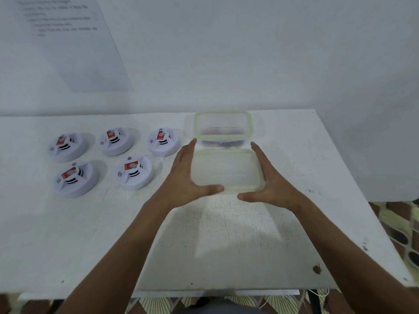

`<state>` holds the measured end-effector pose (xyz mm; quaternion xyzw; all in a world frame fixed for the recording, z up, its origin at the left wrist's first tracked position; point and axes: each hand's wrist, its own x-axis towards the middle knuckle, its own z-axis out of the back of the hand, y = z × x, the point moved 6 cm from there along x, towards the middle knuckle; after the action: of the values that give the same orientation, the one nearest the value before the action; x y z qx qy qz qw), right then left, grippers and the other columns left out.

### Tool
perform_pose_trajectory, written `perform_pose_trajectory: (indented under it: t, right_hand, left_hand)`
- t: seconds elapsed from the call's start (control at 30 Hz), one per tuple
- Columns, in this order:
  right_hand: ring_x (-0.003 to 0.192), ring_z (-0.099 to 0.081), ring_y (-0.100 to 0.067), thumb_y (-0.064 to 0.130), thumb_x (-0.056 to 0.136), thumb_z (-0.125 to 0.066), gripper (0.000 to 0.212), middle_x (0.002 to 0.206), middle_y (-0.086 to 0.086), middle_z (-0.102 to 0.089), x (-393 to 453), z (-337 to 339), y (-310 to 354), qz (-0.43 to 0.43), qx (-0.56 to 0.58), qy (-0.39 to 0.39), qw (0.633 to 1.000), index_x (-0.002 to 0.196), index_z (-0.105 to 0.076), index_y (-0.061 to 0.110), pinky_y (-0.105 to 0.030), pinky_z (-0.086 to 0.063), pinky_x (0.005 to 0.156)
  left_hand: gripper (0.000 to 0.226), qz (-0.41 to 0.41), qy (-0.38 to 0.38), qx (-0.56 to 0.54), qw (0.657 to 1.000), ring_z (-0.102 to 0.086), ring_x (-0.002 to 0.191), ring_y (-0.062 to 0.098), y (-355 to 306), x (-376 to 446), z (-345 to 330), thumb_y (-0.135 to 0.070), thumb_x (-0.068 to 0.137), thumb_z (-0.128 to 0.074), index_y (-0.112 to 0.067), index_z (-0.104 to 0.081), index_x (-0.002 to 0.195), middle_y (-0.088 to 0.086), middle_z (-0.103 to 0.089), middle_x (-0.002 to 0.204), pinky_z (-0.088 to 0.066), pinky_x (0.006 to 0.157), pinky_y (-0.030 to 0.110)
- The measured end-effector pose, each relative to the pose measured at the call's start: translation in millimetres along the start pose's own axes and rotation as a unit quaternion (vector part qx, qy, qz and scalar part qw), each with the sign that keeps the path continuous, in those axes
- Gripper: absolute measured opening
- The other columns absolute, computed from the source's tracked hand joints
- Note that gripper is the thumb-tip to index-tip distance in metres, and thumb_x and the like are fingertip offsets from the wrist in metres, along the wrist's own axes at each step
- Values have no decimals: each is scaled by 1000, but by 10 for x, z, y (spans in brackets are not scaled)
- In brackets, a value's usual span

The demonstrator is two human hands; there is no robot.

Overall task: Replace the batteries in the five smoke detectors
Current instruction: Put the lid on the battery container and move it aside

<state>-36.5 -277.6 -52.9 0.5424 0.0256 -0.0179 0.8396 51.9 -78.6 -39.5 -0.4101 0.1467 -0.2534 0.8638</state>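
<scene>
We hold the clear green-rimmed plastic lid (226, 171) between spread left hand (183, 177) and right hand (269, 180). Left of it, five white round smoke detectors (133, 173) sit unopened; all replacements remain.

white table (226, 245), printed sheet (68, 41) on wall

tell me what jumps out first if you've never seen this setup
Two bare hands, left hand and right hand, flank a clear plastic lid with a pale green rim near the middle of the white table. Just behind it stands an open clear container with the same green rim. To the left sit five white smoke detectors, each with a red label, three in the back row and two in front.
</scene>
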Motion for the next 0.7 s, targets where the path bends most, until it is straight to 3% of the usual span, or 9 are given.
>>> perform_pose_trajectory:
  t: [0.13, 0.17, 0.23, 0.33, 0.43, 0.6, 0.7]
  right_hand:
    - [102, -43, 35, -5, 76, -79, 118, 113, 63, -32, -43, -110, -11, -17, 106, -32, 994, 148, 2, 39, -10, -53, 70]
    - [99, -43, 38, -6, 76, -79, 120, 118, 60, -31, -36, -133, -13, -18, 118, -42, 992, 151, 4, 37, -9, -53, 68]
    - [106, -39, 36, -1, 73, -84, 126, 143, 37, -24, -27, -151, -61, -15, 137, -63, 989, 155, 5, 36, -6, -51, 71]
    - [135, -38, 5, 21, 65, -90, 126, 159, 18, -16, -31, -183, -64, -20, 167, -83, 982, 151, -3, 49, -14, -54, 83]
    - [137, -41, -9, 30, 59, -87, 121, 156, 15, -26, -4, -201, -72, -24, 198, -84, 976, 146, -6, 57, -24, -55, 90]
    - [121, -54, 2, 10, 73, -74, 110, 141, 22, -39, 11, -208, -140, -40, 249, -50, 966, 154, -6, 42, -22, -55, 86]
    - [111, -52, 21, 13, 74, -74, 109, 134, 36, -34, -8, -210, -158, -59, 208, -38, 976, 153, -5, 43, -16, -54, 82]
  left_hand:
    - [103, 42, -54, -164, 984, -27, 137, 0, 66, -98, -96, -48, 75, -75, -40, -6, 151, -14, -18, 158, -31, 111, 30]
    - [99, 41, -59, -183, 981, -30, 134, -1, 72, -104, -124, -44, 78, -75, -39, -9, 152, -14, -21, 156, -33, 108, 28]
    - [96, 41, -64, -222, 972, -32, 134, -1, 88, -106, -148, -42, 79, -74, -39, -11, 151, -18, -23, 155, -34, 109, 30]
    - [93, 46, -57, -276, 958, -33, 138, 5, 148, -99, -193, -40, 79, -72, -43, -13, 150, -20, -25, 154, -36, 112, 41]
    - [90, 62, -53, -344, 935, -35, 139, 13, 211, -88, -238, -40, 74, -73, -49, -21, 146, -20, -30, 152, -37, 111, 50]
    - [91, 70, -56, -365, 927, -36, 138, 8, 203, -60, -242, -36, 72, -71, -45, -21, 148, -26, -31, 149, -35, 112, 46]
    - [83, 55, -39, -291, 954, -36, 134, 0, 138, -49, -209, -25, 86, -68, -40, -17, 150, -27, -31, 147, -35, 113, 37]
